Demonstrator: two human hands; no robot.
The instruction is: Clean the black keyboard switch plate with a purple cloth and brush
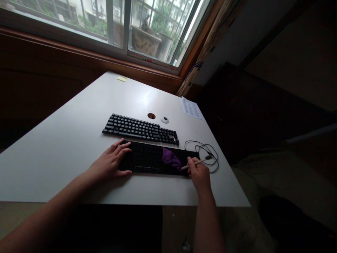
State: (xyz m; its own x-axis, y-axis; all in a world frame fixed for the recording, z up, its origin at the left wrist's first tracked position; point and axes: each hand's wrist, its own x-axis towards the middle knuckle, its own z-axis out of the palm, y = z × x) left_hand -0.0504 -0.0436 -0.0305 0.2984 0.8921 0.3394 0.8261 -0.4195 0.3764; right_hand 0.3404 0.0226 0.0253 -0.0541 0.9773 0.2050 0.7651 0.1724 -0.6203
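The table [60,144] is white, flat and smooth, with a shiny patch of light near the far side. A small yellow paper [121,78] lies by the far edge. A bigger sheet of paper [191,108] with faint marks lies along the right edge. Near the middle there is a round hole [151,116] in the table top, and a little white ring [165,119] sits just beside it. A black keyboard [139,128] with lots of keys lies closer in. In front of it is a long black board [147,158]. A thin black cord [218,159] makes loops at the board's right end.
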